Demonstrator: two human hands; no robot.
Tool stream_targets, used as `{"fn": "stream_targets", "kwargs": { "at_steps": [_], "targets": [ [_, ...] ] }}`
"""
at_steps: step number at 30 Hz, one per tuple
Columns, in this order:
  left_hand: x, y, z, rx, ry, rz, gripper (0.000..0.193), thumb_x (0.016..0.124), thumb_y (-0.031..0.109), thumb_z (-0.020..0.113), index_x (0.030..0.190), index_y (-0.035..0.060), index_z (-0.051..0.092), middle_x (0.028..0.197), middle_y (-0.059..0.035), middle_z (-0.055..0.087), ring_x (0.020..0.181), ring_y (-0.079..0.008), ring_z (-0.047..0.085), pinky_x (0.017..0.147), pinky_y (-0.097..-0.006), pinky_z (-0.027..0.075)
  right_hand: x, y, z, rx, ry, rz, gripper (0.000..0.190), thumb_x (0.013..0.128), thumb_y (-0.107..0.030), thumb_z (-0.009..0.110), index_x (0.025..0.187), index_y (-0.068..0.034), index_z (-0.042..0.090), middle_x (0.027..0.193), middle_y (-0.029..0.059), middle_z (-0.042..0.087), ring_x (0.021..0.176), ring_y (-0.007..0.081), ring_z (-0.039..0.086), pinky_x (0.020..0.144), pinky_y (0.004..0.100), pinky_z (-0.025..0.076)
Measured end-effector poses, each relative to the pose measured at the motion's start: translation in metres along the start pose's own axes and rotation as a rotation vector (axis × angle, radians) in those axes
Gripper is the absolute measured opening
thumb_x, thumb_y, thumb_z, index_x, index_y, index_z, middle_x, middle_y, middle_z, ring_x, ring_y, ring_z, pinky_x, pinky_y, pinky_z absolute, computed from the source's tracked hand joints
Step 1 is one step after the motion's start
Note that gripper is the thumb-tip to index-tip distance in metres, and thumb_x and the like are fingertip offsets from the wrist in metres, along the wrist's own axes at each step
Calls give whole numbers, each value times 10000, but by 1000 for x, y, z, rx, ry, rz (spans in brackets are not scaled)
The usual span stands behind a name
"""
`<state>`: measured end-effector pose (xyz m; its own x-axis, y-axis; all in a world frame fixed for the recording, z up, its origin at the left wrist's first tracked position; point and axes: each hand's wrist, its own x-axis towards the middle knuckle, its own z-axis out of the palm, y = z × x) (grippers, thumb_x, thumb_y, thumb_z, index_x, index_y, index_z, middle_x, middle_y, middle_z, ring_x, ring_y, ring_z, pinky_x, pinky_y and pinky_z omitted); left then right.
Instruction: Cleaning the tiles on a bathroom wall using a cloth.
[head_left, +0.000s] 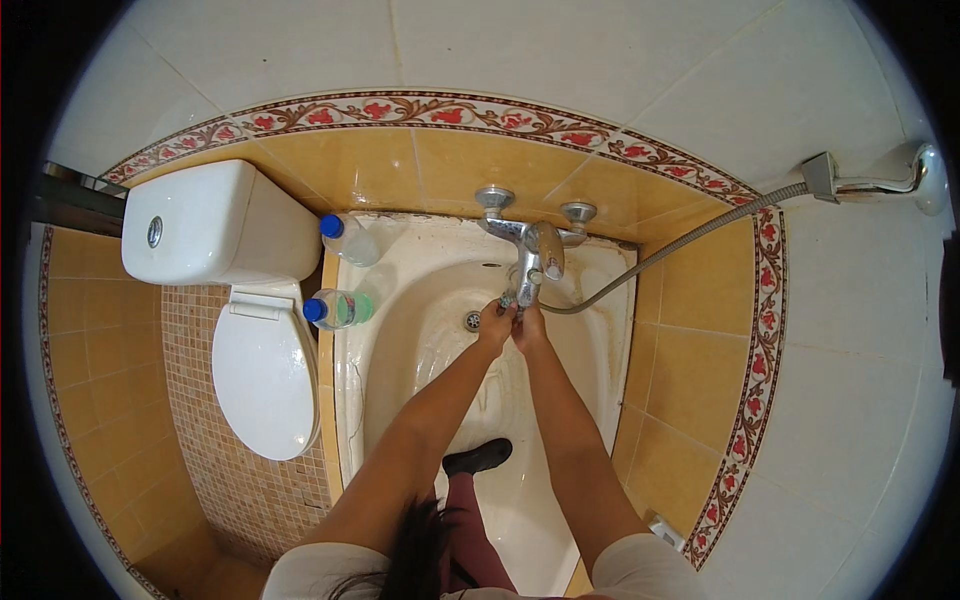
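Note:
Both my hands are together at the spout end of a chrome bath mixer tap (529, 262) on the yellow tiled wall. My left hand (496, 322) has its fingertips curled near the left side of the spout, by something small and shiny that is too small to name. My right hand (529, 327) is just under the spout tip; its fingers are partly hidden by the tap. Whether either hand grips the spout or a small part cannot be told. A ribbed metal shower hose (675, 238) runs from the tap up to the right.
Below lies a stained bathtub (592, 450) with a drain (472, 321) and my black shoe (480, 457) in it. Two blue-capped plastic bottles (351, 241) (339, 309) stand on its left rim. A white toilet (264, 375) is farther left. The hand shower (877, 182) hangs at the right.

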<state>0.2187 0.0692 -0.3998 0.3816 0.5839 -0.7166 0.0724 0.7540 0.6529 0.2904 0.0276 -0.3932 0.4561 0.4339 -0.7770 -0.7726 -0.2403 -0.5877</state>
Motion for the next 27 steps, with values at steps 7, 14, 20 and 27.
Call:
{"fn": "stream_targets", "kwargs": {
  "at_steps": [7, 14, 20, 27],
  "targets": [
    [-24, 34, 0, 796, 149, 682, 427, 792, 27, 604, 1208, -34, 527, 1171, -206, 484, 1030, -332, 510, 891, -399, 442, 59, 33, -12, 487, -205, 19, 377, 915, -451, 551, 1047, -100, 590, 935, 78, 646, 825, 239, 639, 751, 440, 562],
    [-95, 170, 25, 634, 77, 1294, 392, 841, 28, 551, 1233, 22, 555, 1256, -193, 498, 1158, -363, 476, 991, -443, 373, -12, -21, 57, 794, -358, -98, 356, 935, -397, 550, 1104, -85, 575, 981, 99, 652, 890, 271, 651, 724, 473, 580],
    [-76, 176, 78, 969, -202, 1065, 336, 900, 112, 517, 1225, 49, 574, 1354, -100, 475, 1342, -330, 351, 1062, -569, 277, -21, -34, 53, 733, -328, -80, 350, 941, -395, 542, 1100, -85, 573, 970, 91, 652, 859, 253, 651, 687, 448, 578],
    [-75, 161, 58, 1177, -218, 1276, 409, 905, 171, 529, 1310, 114, 516, 1402, -36, 416, 1395, -272, 263, 1072, -607, 251, -21, -42, 43, 668, -273, -57, 342, 949, -392, 531, 1094, -85, 569, 955, 81, 651, 816, 228, 651, 635, 413, 574]
  ]
}}
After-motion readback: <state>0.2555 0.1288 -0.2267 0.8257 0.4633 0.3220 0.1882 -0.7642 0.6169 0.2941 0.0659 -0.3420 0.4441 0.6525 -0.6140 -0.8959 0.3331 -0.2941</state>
